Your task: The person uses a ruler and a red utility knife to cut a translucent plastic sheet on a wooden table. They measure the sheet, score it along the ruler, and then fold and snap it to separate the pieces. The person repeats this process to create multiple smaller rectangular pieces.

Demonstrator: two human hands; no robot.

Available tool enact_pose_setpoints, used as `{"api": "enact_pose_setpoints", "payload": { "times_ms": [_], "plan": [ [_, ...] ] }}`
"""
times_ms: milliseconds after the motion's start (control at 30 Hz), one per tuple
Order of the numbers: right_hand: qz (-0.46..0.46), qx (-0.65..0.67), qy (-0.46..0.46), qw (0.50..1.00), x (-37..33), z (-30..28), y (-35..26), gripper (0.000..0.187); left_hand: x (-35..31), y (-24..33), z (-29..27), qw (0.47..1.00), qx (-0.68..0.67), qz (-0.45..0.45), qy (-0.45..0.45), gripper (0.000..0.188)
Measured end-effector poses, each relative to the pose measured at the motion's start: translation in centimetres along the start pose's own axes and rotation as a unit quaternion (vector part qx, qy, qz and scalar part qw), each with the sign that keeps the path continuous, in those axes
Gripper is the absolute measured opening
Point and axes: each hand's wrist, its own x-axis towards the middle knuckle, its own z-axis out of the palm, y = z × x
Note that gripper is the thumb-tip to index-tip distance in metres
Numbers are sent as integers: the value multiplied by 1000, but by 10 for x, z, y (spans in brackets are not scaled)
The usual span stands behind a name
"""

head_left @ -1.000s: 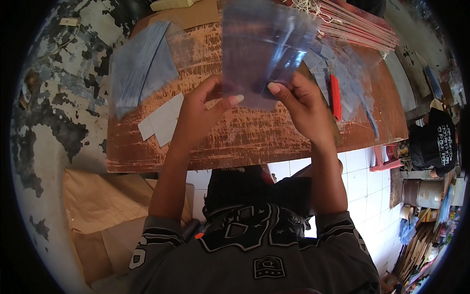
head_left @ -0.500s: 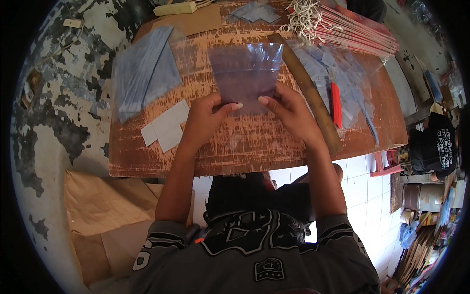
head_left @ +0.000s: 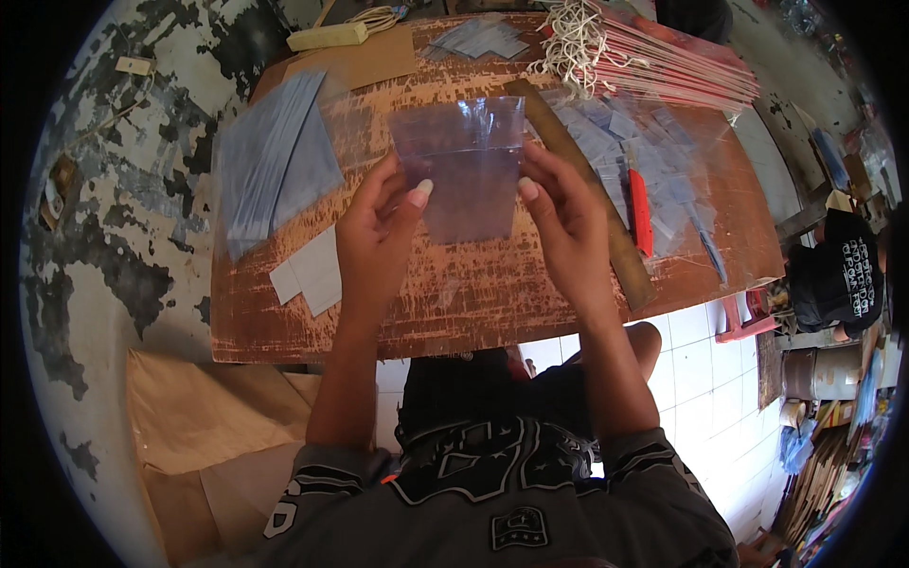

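Both hands, left (head_left: 374, 237) and right (head_left: 566, 222), pinch a clear plastic bag (head_left: 462, 163) by its side edges above the wooden board (head_left: 454, 293), flanked by a bag stack (head_left: 270, 161), ruler (head_left: 592, 189) and red cutter (head_left: 641, 210).

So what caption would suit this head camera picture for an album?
Both hands, left hand and right hand, hold a clear plastic sheet above a worn wooden board, beside a red cutter.

Worn wooden table (head_left: 454, 303): stack of clear bags (head_left: 270, 170) far left, white cards (head_left: 308, 273) below it, long wooden ruler (head_left: 592, 189) running diagonally, red cutter (head_left: 641, 211) just beside it (right side), pink sticks (head_left: 663, 62) with white string (head_left: 573, 38) top right.
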Motion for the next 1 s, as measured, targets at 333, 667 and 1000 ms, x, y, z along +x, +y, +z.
{"api": "enact_pose_setpoints", "payload": {
  "times_ms": [333, 667, 1000],
  "plan": [
    [-49, -59, 57, 995, -24, 20, -7, 45, -27, 8, 15, 997, 35, 33, 59, 57],
    [-65, -114, 59, 990, -22, 13, -8, 37, -33, -16, 9, 986, 114, 34, 119, 32],
    [-55, -154, 65, 984, -15, 10, -9, 35, -35, -15, 8, 976, 177, 63, 110, 28]
  ]
}}
